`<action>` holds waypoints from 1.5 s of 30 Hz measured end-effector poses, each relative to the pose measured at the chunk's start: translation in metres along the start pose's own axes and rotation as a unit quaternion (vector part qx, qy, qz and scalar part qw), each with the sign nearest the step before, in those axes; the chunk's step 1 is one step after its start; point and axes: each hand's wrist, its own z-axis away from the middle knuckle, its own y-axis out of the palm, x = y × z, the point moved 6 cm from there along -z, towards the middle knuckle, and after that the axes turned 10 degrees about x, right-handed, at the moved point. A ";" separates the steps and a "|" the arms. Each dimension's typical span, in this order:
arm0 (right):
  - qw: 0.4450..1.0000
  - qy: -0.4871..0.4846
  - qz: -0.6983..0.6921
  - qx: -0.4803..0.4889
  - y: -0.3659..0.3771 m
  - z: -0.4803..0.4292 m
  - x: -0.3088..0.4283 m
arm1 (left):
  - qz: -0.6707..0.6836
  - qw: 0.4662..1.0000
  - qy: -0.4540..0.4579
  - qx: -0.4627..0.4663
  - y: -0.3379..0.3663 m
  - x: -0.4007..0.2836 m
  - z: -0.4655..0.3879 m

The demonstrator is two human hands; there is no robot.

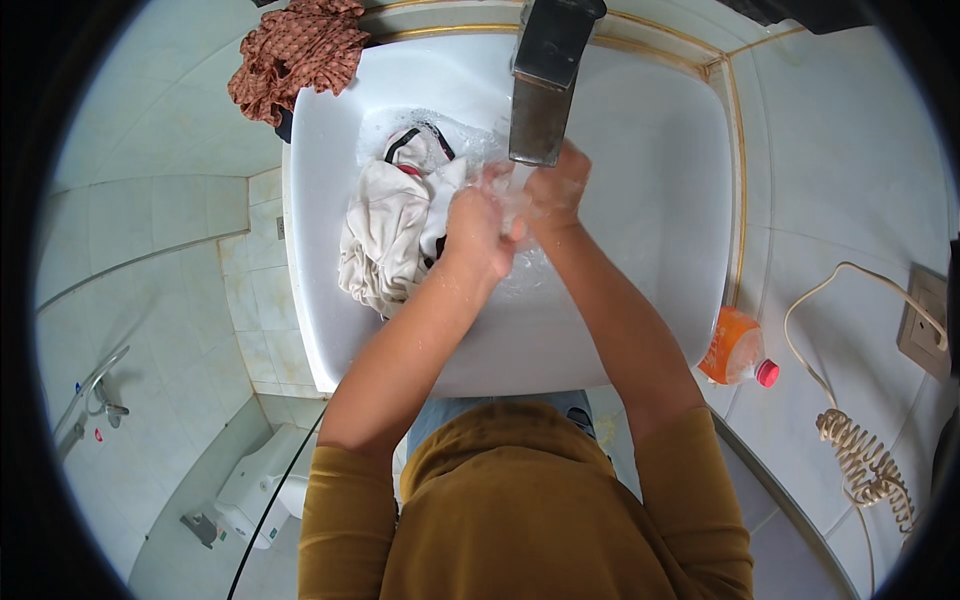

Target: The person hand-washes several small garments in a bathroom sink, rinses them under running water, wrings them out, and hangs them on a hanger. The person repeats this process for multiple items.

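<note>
Water runs from a square metal faucet into a white washbasin. Under the stream are both of my hands, wet and blurred by splashing. My left hand lies beside a soaked white garment with black and red trim, which rests against the basin's left side in foamy water. My right hand is just right of the stream, partly hidden by the faucet. The splash hides my fingers, so I cannot tell whether either hand holds cloth.
A crumpled reddish-brown patterned cloth hangs over the basin's back left corner. At the right stands an orange bottle with a red cap. A coiled beige cord hangs near a wall socket. A toilet is at lower left.
</note>
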 end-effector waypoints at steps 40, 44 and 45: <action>0.787 0.226 -0.524 0.235 0.019 0.012 -0.030 | -0.374 0.816 0.438 0.042 0.043 -0.064 0.029; 0.835 0.241 -0.467 0.163 0.022 0.014 -0.023 | -0.306 0.871 0.379 0.071 0.043 -0.044 0.024; 0.852 0.247 -0.443 0.131 0.021 0.014 -0.024 | -0.235 0.919 0.306 0.075 0.039 -0.034 0.019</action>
